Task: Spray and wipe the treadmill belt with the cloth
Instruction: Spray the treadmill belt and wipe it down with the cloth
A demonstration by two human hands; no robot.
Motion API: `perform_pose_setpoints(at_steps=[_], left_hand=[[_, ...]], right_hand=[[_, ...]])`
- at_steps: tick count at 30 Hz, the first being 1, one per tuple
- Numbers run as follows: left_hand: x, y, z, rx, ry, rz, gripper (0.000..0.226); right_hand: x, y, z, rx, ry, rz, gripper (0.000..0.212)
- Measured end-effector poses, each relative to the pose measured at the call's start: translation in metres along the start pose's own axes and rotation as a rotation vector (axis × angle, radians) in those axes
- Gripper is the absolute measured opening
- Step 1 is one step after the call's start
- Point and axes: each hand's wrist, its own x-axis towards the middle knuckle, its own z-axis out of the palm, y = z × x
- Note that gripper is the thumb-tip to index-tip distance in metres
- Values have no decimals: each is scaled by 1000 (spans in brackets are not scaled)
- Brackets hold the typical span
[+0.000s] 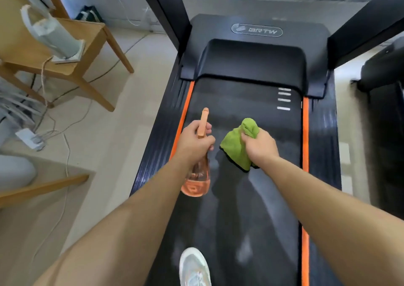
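View from a head-worn camera looking down at a black treadmill, with a person standing on it. One pale sneaker [193, 266] rests on the treadmill belt [251, 209] at the bottom edge.

The left hand [195, 139] has its grip wrapped around the neck of a translucent orange spray bottle [197, 180]. The nozzle points forward over the left part of the belt, close to the orange side strip [185, 110]. No mist can be seen.

The right hand [260, 147] has its grip closed on a bunched green microfiber cloth [235, 148], held over the middle of the belt with a corner hanging down. Whether the cloth touches the belt cannot be told.

The belt shows pale, streaky patches along its length, which could be moisture, dust or glare. The job appears to be under way but unfinished. The stretch ahead, up to the motor cover [251, 58], probably still needs wiping, as does the part underfoot.
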Motion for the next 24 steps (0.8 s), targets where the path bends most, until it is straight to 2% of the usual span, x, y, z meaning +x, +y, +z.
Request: perform_pose_setpoints(at_steps=[4, 7, 9, 11, 13, 15, 17, 18, 20, 24], left_hand=[[88, -22, 7, -60, 1, -40, 25], [147, -39, 19, -83, 53, -67, 15], [189, -52, 30, -88, 64, -93, 9], [229, -66, 40, -97, 62, -92, 10], [264, -77, 48, -122, 55, -115, 17], [293, -85, 50, -111, 56, -143, 23], [314, -87, 49, -76, 39, -169, 22], [323, -86, 48, -55, 28, -176, 20], [342, -86, 46, 1, 21, -194, 21], [372, -97, 39, 34, 48, -266, 25]], right_hand=[[83, 6, 27, 35, 96, 13, 13], [146, 9, 42, 27, 205, 17, 20], [191, 6, 42, 2, 308, -20, 18], [239, 4, 41, -70, 365, -174, 17], [290, 18, 41, -269, 328, -441, 19], [338, 43, 47, -653, 146, -622, 41], [374, 72, 64, -1009, -53, -626, 68], [383, 79, 76, -1098, -106, -589, 75], [389, 88, 107, -1127, -119, -606, 81], [395, 95, 148, -1113, -4, -591, 97]])
